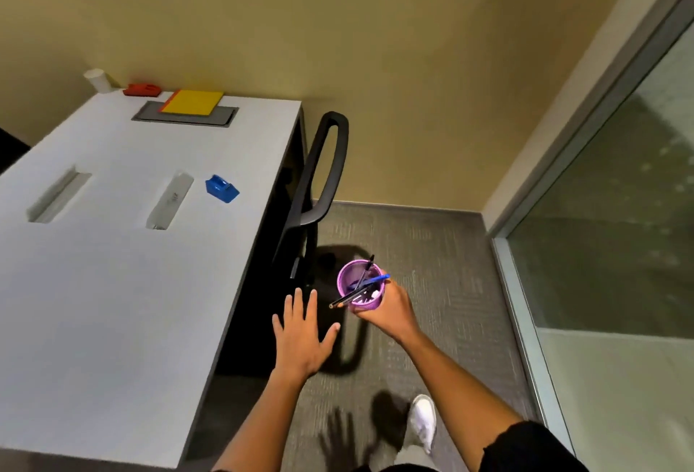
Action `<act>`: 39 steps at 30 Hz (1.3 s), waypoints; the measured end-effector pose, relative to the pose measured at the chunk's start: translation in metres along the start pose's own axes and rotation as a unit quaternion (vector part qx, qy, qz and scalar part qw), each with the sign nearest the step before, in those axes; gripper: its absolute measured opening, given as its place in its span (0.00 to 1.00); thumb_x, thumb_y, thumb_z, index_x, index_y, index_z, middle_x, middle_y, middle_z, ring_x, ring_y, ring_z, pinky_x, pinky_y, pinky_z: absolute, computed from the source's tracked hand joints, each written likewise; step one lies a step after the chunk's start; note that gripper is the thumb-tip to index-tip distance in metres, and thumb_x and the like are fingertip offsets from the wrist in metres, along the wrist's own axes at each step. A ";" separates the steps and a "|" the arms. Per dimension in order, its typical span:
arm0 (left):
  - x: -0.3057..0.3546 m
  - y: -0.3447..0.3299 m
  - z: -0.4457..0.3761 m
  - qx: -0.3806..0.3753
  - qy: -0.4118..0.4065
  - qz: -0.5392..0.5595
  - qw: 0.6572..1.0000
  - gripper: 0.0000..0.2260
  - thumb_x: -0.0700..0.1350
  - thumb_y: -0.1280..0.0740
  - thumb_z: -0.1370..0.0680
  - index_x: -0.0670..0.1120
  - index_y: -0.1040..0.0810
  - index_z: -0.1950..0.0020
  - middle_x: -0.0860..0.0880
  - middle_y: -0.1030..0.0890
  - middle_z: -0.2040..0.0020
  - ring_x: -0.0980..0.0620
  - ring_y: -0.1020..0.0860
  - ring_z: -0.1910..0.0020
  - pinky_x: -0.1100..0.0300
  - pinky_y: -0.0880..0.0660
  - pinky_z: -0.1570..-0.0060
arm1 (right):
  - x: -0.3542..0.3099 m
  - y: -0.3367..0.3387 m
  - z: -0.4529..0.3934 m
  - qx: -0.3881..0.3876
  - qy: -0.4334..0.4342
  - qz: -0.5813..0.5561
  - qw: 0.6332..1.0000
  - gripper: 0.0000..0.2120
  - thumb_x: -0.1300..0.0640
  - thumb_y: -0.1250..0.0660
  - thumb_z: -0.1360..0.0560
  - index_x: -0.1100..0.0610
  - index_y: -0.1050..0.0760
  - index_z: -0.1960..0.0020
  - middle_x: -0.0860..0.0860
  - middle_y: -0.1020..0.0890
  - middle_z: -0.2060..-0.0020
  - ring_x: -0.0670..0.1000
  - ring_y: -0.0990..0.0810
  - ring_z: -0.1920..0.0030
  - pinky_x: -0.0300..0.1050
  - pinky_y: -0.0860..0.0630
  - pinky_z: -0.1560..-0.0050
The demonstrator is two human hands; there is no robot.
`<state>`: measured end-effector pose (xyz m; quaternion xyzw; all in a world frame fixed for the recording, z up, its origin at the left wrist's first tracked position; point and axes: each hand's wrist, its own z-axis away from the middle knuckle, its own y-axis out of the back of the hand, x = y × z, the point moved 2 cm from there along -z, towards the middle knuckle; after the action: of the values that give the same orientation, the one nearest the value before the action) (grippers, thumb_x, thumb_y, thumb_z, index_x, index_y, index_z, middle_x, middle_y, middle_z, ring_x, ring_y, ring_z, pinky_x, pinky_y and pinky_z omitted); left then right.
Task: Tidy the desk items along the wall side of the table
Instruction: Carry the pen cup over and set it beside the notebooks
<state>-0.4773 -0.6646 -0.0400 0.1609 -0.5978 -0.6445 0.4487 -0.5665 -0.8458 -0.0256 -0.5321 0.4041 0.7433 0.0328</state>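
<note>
Holding a purple pen cup (361,290) over the carpet beside the table (112,283), the right hand (390,308) wraps its fingers around it. The left hand (300,332) hovers with fingers spread wide. A blue holder (221,189), yellow notebook (193,102) and red holder (142,89) lie on the table.

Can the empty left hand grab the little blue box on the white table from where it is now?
Probably not yet. The open left hand hangs off the white table's edge, and the small blue plastic box sits farther up. Nothing blocks the way; stepping closer should do.
</note>
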 end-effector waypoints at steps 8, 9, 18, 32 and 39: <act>0.148 -0.025 -0.091 -0.010 -0.021 -0.005 1.000 0.37 0.67 0.48 0.22 0.50 0.55 0.20 0.45 0.56 0.19 0.44 0.57 0.21 0.39 0.52 0.25 | 0.081 0.120 -0.070 0.043 -0.022 -0.003 0.999 0.44 0.45 0.19 0.41 0.48 0.31 0.29 0.47 0.20 0.40 0.48 0.21 0.39 0.45 0.22 0.39; 0.164 -0.026 -0.102 -0.009 -0.017 0.000 1.000 0.37 0.67 0.48 0.22 0.50 0.56 0.20 0.45 0.56 0.19 0.44 0.57 0.21 0.39 0.53 0.25 | 0.088 0.135 -0.081 0.044 -0.022 -0.001 0.999 0.44 0.45 0.19 0.41 0.48 0.32 0.29 0.47 0.20 0.39 0.48 0.21 0.39 0.45 0.22 0.39; 0.280 -0.023 -0.208 0.025 -0.014 0.014 0.999 0.37 0.67 0.47 0.23 0.50 0.53 0.20 0.45 0.54 0.19 0.44 0.56 0.21 0.37 0.51 0.25 | 0.134 0.252 -0.193 0.056 -0.010 0.007 0.998 0.47 0.47 0.18 0.41 0.50 0.35 0.26 0.51 0.22 0.37 0.51 0.23 0.37 0.49 0.22 0.38; 0.337 0.001 -0.469 0.035 0.004 0.067 0.997 0.37 0.69 0.50 0.23 0.52 0.55 0.20 0.46 0.55 0.19 0.45 0.58 0.21 0.37 0.56 0.26 | 0.133 0.303 -0.445 0.068 0.016 0.030 0.997 0.46 0.47 0.18 0.42 0.50 0.33 0.28 0.50 0.22 0.36 0.52 0.24 0.36 0.44 0.25 0.38; 0.339 0.039 -0.583 0.037 0.027 0.069 0.997 0.37 0.69 0.52 0.23 0.52 0.58 0.20 0.46 0.59 0.20 0.45 0.60 0.21 0.39 0.59 0.26 | 0.104 0.305 -0.572 0.042 0.030 0.039 0.998 0.47 0.47 0.18 0.41 0.49 0.35 0.27 0.49 0.24 0.35 0.51 0.25 0.35 0.47 0.25 0.35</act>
<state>-0.2134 -1.2864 -0.0294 0.1528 -0.6184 -0.5848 0.5022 -0.3198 -1.4542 0.0012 -0.5357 0.4564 0.7103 0.0141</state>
